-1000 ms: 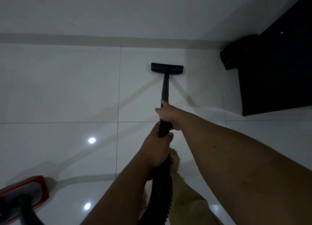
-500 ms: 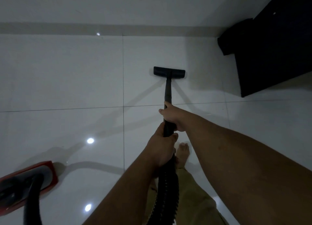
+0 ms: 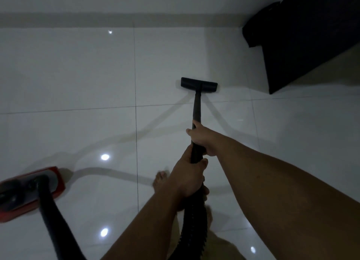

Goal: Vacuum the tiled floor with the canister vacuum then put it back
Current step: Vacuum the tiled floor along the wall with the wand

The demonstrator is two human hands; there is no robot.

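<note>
A black vacuum wand [image 3: 197,107] runs from my hands down to a flat black floor nozzle [image 3: 198,83] that rests on the glossy white tiled floor [image 3: 78,74]. My right hand [image 3: 202,137] grips the wand higher up its shaft. My left hand [image 3: 188,178] grips it just below, where the ribbed black hose [image 3: 192,226] begins. The red canister vacuum [image 3: 29,191] sits on the floor at the lower left, with its hose [image 3: 52,211] rising from its top.
A dark cabinet [image 3: 311,41] stands at the upper right, with a dark object [image 3: 259,29] at its left corner. A white wall with a grey skirting strip [image 3: 116,19] runs across the top. My bare foot [image 3: 160,180] is on the floor left of my left hand.
The nozzle has been drawn back from the wall toward me. The view has shifted back, so more of the red canister shows at the lower left. My foot has stepped to the left.
</note>
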